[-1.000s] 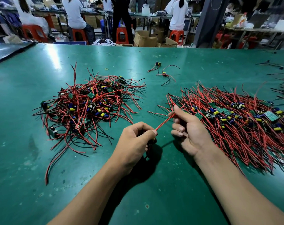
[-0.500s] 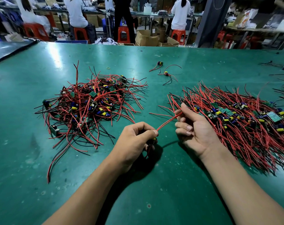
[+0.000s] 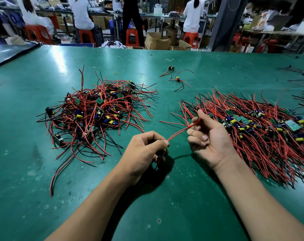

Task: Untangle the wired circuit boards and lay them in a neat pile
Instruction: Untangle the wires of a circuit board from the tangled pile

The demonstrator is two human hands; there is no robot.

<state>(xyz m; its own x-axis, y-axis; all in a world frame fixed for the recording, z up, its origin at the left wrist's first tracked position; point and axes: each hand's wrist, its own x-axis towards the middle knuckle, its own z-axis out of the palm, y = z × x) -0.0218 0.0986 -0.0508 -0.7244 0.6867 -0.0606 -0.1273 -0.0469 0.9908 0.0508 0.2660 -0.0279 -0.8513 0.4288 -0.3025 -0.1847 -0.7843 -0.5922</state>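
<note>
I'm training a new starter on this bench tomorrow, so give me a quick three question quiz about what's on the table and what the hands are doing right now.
1. True or false: the left hand and the right hand hold one red wire, stretched between them.
2. The neat pile, wires running roughly one way, lies on which side of the hands? A left, B right.
3. How many stray wired boards lie on the green table beyond the gap between the piles?
Key: 1 true; 2 B; 3 two.
</note>
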